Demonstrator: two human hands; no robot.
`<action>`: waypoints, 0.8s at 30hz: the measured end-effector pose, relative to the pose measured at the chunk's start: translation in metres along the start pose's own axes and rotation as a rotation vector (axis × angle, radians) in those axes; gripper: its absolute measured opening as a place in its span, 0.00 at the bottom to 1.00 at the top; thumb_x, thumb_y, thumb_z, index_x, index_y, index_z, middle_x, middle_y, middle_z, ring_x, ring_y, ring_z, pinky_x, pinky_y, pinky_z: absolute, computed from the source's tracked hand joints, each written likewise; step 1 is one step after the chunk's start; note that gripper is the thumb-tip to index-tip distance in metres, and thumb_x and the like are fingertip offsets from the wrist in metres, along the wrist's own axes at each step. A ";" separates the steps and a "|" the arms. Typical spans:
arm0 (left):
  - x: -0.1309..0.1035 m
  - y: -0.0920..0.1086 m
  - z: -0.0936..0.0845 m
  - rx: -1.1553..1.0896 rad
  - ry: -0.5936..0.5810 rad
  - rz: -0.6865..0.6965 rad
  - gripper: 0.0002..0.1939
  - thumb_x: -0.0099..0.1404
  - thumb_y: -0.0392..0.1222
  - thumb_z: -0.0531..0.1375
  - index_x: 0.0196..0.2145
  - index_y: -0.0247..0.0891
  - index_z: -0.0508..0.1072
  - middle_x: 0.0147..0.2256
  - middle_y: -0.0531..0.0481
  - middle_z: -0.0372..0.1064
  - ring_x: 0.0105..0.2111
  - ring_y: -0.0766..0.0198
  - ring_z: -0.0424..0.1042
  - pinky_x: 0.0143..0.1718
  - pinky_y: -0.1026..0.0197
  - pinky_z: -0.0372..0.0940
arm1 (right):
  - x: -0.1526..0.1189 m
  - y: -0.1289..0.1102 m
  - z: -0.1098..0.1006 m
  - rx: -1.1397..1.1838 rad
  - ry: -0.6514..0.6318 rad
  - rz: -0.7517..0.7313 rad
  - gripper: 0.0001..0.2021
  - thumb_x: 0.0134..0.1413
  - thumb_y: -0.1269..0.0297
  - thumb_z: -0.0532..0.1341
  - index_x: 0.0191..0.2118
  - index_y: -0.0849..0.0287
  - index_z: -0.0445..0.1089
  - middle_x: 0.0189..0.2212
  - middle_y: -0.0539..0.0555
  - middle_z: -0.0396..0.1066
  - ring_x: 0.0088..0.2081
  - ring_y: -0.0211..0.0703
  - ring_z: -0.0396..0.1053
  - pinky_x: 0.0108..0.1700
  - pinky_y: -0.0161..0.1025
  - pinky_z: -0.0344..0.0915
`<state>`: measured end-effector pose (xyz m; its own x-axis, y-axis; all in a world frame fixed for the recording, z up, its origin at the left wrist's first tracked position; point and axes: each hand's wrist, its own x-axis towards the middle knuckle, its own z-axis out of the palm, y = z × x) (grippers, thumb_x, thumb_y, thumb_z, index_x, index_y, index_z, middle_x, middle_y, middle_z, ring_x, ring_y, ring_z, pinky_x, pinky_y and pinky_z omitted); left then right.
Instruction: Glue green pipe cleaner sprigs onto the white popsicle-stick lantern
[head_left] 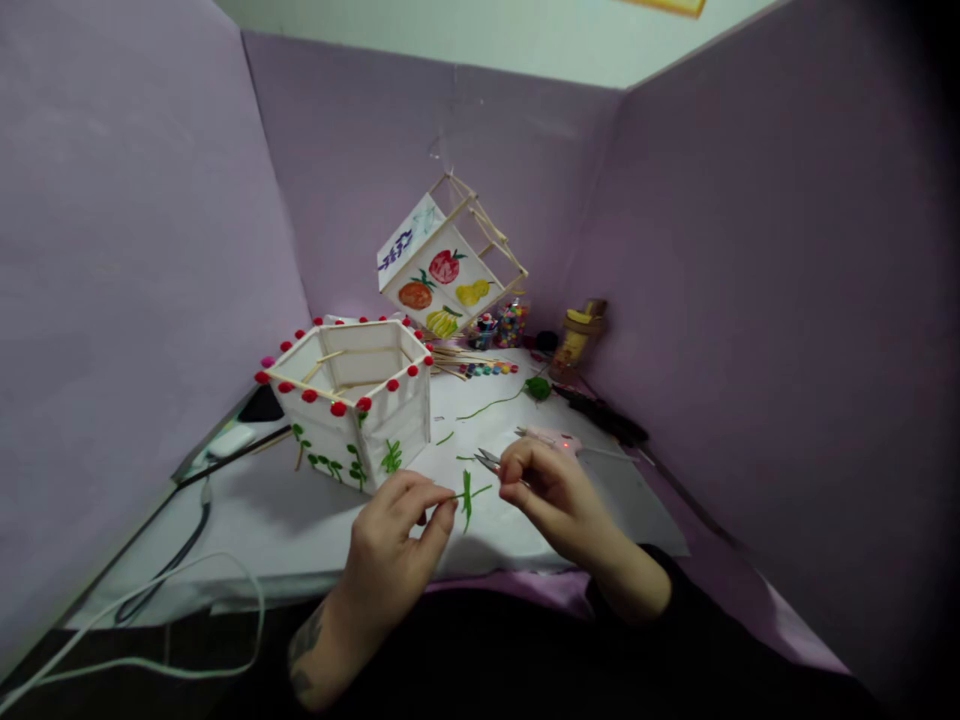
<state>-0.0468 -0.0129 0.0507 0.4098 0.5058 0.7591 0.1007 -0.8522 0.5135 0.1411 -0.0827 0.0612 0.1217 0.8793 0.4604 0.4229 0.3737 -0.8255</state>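
Between thumb and forefinger, my left hand [401, 535] pinches a small bundle of green yarn [467, 497], tied around its middle with ends sticking out. My right hand [551, 490] is closed, with the blades of small scissors [487, 459] pointing left from its fingers; the handles are hidden. The blades stand just above and right of the bundle. Short cut pieces of green yarn [445, 438] lie on the white table behind it. Left of the hands stands a white five-sided box [390, 425], edged with red pom-poms and painted with green leaves.
A glue gun [551, 437] with a red light lies behind my right hand. Further back are a green yarn ball [537, 388], a jar of colored beads [513, 322] and a yellow container [574, 340]. A fruit-painted stick frame [450, 265] hangs above. White cable [150, 660] loops at lower left.
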 end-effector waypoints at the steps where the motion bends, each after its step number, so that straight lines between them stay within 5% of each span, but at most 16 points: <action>1: 0.000 -0.001 -0.001 0.015 -0.002 0.011 0.07 0.59 0.29 0.60 0.34 0.38 0.73 0.29 0.51 0.67 0.27 0.68 0.67 0.28 0.65 0.64 | 0.002 0.001 0.007 0.143 -0.012 0.089 0.08 0.54 0.62 0.61 0.29 0.57 0.62 0.25 0.49 0.64 0.27 0.37 0.62 0.29 0.35 0.59; 6: -0.002 -0.003 -0.003 0.052 0.014 0.033 0.07 0.59 0.29 0.60 0.34 0.38 0.72 0.29 0.51 0.67 0.28 0.68 0.67 0.28 0.65 0.64 | 0.007 0.007 0.036 0.808 0.018 0.362 0.21 0.55 0.47 0.57 0.22 0.57 0.56 0.12 0.44 0.59 0.12 0.29 0.49 0.15 0.29 0.45; 12: 0.001 -0.004 0.000 0.045 0.032 -0.017 0.05 0.59 0.30 0.59 0.32 0.38 0.72 0.28 0.52 0.66 0.24 0.70 0.65 0.26 0.66 0.64 | 0.014 0.005 0.039 1.163 0.012 0.469 0.17 0.49 0.49 0.64 0.28 0.58 0.66 0.26 0.50 0.69 0.28 0.36 0.66 0.29 0.33 0.61; 18: 0.000 -0.005 -0.001 0.069 0.031 -0.036 0.05 0.60 0.32 0.59 0.32 0.39 0.72 0.28 0.52 0.67 0.24 0.68 0.65 0.26 0.65 0.65 | 0.009 0.010 0.045 1.050 0.107 0.387 0.16 0.40 0.59 0.70 0.36 0.54 0.67 0.28 0.47 0.67 0.24 0.34 0.63 0.26 0.32 0.57; 21: -0.003 -0.007 -0.001 0.102 0.028 -0.001 0.06 0.59 0.31 0.59 0.34 0.39 0.72 0.30 0.51 0.67 0.28 0.66 0.68 0.29 0.63 0.66 | 0.005 0.016 0.048 0.761 0.163 0.202 0.11 0.51 0.55 0.64 0.26 0.56 0.66 0.21 0.47 0.62 0.23 0.35 0.59 0.27 0.34 0.56; 24: -0.006 -0.009 -0.001 0.139 0.017 0.045 0.09 0.59 0.29 0.59 0.37 0.38 0.72 0.31 0.49 0.68 0.32 0.64 0.69 0.34 0.61 0.67 | 0.000 0.015 0.048 0.411 0.185 0.044 0.09 0.54 0.57 0.62 0.29 0.56 0.70 0.26 0.50 0.64 0.32 0.40 0.62 0.37 0.38 0.59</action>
<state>-0.0506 -0.0082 0.0420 0.4015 0.4681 0.7872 0.2079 -0.8837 0.4194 0.1044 -0.0632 0.0328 0.3061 0.8435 0.4413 0.0268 0.4558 -0.8897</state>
